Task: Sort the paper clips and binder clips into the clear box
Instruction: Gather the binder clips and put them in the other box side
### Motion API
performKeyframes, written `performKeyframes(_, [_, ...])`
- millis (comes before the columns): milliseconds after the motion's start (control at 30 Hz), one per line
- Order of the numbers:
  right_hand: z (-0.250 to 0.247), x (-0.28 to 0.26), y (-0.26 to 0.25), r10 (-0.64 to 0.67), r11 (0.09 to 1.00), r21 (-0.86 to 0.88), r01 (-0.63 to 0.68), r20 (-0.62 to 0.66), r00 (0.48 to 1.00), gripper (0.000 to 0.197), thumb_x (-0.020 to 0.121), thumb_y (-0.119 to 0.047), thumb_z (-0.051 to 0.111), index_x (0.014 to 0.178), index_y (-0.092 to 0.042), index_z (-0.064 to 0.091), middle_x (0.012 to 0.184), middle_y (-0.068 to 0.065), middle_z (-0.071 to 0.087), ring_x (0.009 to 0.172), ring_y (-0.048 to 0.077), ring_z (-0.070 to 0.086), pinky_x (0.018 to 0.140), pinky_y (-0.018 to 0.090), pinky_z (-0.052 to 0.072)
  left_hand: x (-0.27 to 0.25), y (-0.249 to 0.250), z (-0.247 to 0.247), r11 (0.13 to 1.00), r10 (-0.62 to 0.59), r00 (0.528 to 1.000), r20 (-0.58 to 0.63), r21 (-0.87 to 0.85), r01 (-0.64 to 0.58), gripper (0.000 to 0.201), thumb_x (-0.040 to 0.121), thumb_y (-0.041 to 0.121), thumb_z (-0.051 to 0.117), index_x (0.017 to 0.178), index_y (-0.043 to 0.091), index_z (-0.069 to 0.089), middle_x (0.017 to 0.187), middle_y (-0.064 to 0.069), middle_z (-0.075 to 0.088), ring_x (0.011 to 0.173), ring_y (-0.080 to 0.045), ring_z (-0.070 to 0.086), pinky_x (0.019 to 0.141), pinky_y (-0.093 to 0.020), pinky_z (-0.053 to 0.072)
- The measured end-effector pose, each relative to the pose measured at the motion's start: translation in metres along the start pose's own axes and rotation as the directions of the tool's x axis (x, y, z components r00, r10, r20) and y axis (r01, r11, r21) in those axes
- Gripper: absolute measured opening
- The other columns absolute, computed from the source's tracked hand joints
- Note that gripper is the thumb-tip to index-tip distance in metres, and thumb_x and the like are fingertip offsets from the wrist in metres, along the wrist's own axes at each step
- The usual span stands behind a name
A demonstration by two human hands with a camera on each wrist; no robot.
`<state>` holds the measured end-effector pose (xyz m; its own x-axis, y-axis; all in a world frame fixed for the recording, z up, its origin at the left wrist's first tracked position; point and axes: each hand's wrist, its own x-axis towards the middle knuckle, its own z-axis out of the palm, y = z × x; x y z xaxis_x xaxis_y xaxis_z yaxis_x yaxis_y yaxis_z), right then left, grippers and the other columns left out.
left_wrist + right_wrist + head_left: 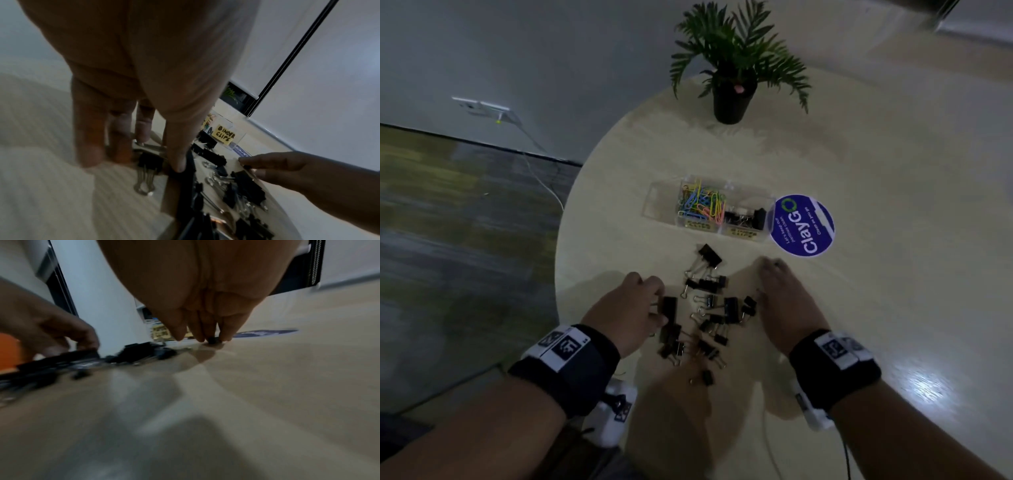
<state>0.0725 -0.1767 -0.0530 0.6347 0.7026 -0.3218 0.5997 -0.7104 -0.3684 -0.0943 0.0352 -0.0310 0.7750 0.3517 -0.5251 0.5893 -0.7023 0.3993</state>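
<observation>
— Binder clips (pixel 705 308) lie heaped on the tabletop (pixel 859 308) between both hands, clear box (pixel 709 209) beyond. Which is nearer?
— Left hand (pixel 631 305), pinching a big clip (pixel 669 306); right hand (pixel 782 294) pinches a small one (pixel 212 340).

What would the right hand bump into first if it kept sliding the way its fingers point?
Probably the round blue sticker. The right hand points forward along the table toward it; being flat, it wouldn't stop the hand. The clear box sits slightly left of that line.

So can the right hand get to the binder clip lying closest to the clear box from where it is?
Probably yes. The right hand is beside the pile, and that binder clip lies apart on bare table, with nothing between them.
</observation>
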Motion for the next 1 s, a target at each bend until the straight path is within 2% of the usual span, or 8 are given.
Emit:
performKeyframes(67, [0.011,-0.014,-0.016,-0.011,0.999,0.035,0.011,-0.011,1.0,0.058,0.098,-0.029,0.041,0.147,-0.004,0.025,0.156,0.011,0.025,0.146,0.026,0.013,0.115,0.026,0.004,-0.002,0.001,0.004,0.998,0.01,1.0,-0.005,-0.064,-0.01,0.03,0.088,0.027,0.066,0.114,0.027,0.05,0.112,0.002,0.045,0.1,-0.019,0.058,0.084,-0.038,0.052])
performKeyframes(167, [0.022,-0.029,-0.033,0.015,1.0,0.014,-0.015,0.014,1.0,0.078,0.088,-0.057,0.045,0.147,-0.012,0.026,0.156,0.005,0.023,0.145,0.025,0.01,0.119,0.034,0.011,-0.003,0.005,0.007,0.992,0.027,0.999,-0.027,-0.123,-0.03,0.027,0.086,0.021,0.065,0.109,0.027,0.05,0.111,0.002,0.044,0.101,-0.02,0.059,0.084,-0.04,0.053])
performKeyframes(267, [0.025,-0.038,-0.04,0.045,0.998,-0.037,-0.044,0.005,0.999,0.085,0.078,-0.067,0.046,0.147,-0.022,0.024,0.154,-0.002,0.023,0.14,0.025,0.016,0.115,0.044,0.026,-0.005,0.015,0.005,0.997,-0.006,0.991,-0.137,-0.078,-0.005,0.035,0.085,0.043,0.06,0.114,0.03,0.046,0.111,0.003,0.041,0.097,-0.02,0.057,0.079,-0.042,0.054])
performKeyframes(367, [0.023,-0.041,-0.041,0.116,0.991,-0.063,-0.118,-0.038,0.993,0.071,0.077,-0.065,0.05,0.14,-0.039,0.029,0.147,-0.004,0.03,0.126,0.028,0.028,0.104,0.044,0.036,-0.006,0.023,0.008,0.995,-0.04,0.991,-0.131,0.082,0.051,0.061,0.078,0.067,0.056,0.127,0.035,0.037,0.115,-0.002,0.039,0.097,-0.025,0.053,0.079,-0.043,0.053])
performKeyframes(533, [0.018,-0.032,-0.049,0.073,0.989,0.128,-0.078,0.041,0.996,0.046,0.086,-0.032,0.06,0.129,-0.036,0.043,0.117,0.0,0.042,0.104,0.023,0.041,0.091,0.035,0.044,0.001,0.032,0.022,0.994,0.052,0.995,-0.082,0.104,-0.043,0.038,0.084,0.034,0.067,0.115,0.025,0.045,0.111,-0.004,0.039,0.087,-0.024,0.055,0.072,-0.035,0.051])
performKeyframes(667, [0.016,-0.027,-0.05,0.119,0.942,0.305,-0.137,0.075,0.99,0.043,0.081,-0.018,0.067,0.116,-0.034,0.049,0.107,-0.003,0.042,0.095,0.022,0.051,0.084,0.033,0.049,0.009,0.033,0.018,1.0,0.015,0.998,-0.061,-0.001,-0.015,0.04,0.075,0.027,0.075,0.105,0.025,0.05,0.107,0.0,0.04,0.09,-0.022,0.052,0.075,-0.033,0.049])
performKeyframes(867, [0.012,-0.024,-0.037,0.184,0.892,0.421,-0.165,-0.006,0.983,0.031,0.078,-0.009,0.066,0.095,-0.033,0.055,0.096,-0.005,0.05,0.079,0.016,0.048,0.066,0.017,0.035,0.027,0.028,0.007,0.977,-0.018,0.996,-0.082,-0.215,0.0,0.032,0.07,0.035,0.079,0.094,0.023,0.061,0.097,0.004,0.047,0.084,-0.017,0.056,0.073,-0.027,0.045])
performKeyframes(1000, [0.0,-0.02,-0.022,0.254,0.859,0.468,-0.206,-0.041,0.966,0.028,0.074,-0.011,0.069,0.087,-0.03,0.055,0.093,-0.005,0.055,0.079,0.017,0.052,0.066,0.018,0.037,0.038,0.029,-0.009,0.886,-0.08,0.995,-0.066,-0.462,0.041,0.03,0.061,0.05,0.082,0.074,0.025,0.069,0.078,0.0,0.069,0.074,-0.02,0.067,0.073,-0.043,0.058])
